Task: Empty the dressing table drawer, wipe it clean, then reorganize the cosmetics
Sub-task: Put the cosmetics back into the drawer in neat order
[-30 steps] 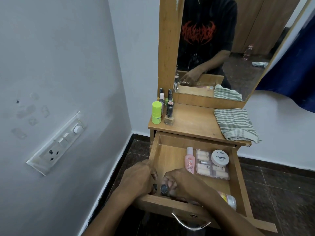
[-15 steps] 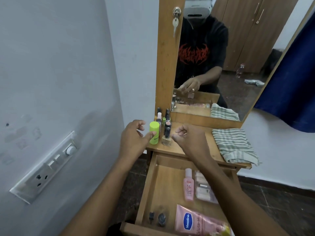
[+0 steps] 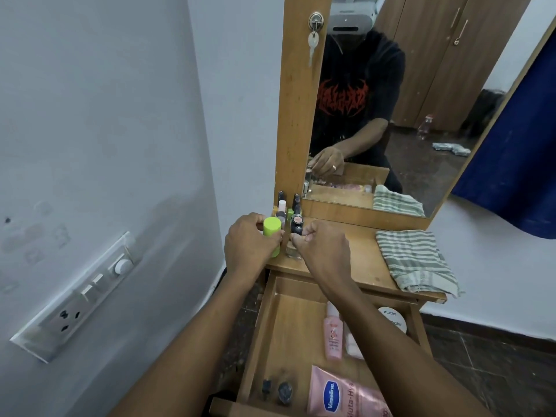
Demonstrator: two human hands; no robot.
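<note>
The wooden drawer (image 3: pixel 287 332) stands pulled open under the dressing table top (image 3: pixel 359 263). In it lie a pink bottle (image 3: pixel 333 332), a pink Vaseline tube (image 3: pixel 340 392), a white round tin (image 3: pixel 392 320) and two small dark items (image 3: pixel 278 391) at the front left. On the table's back left corner stands a cluster of small cosmetics bottles (image 3: pixel 285 203). My left hand (image 3: pixel 249 243) wraps around a lime-green bottle (image 3: pixel 272 225) there. My right hand (image 3: pixel 323 251) pinches a dark tube with a peach top (image 3: pixel 297 224), just above a small clear bottle (image 3: pixel 292 251).
A folded striped cloth (image 3: pixel 416 260) lies on the table's right side. The mirror (image 3: pixel 421 85) rises behind, with a key (image 3: pixel 313 45) in its wooden frame. A wall with a switch panel (image 3: pixel 75 296) is close on the left. A blue curtain (image 3: pixel 523 152) hangs at right.
Both hands rose out of the drawer, leaving the two small dark items at its front, and reached the table's back left corner. They have now closed on the green bottle and the dark tube.
</note>
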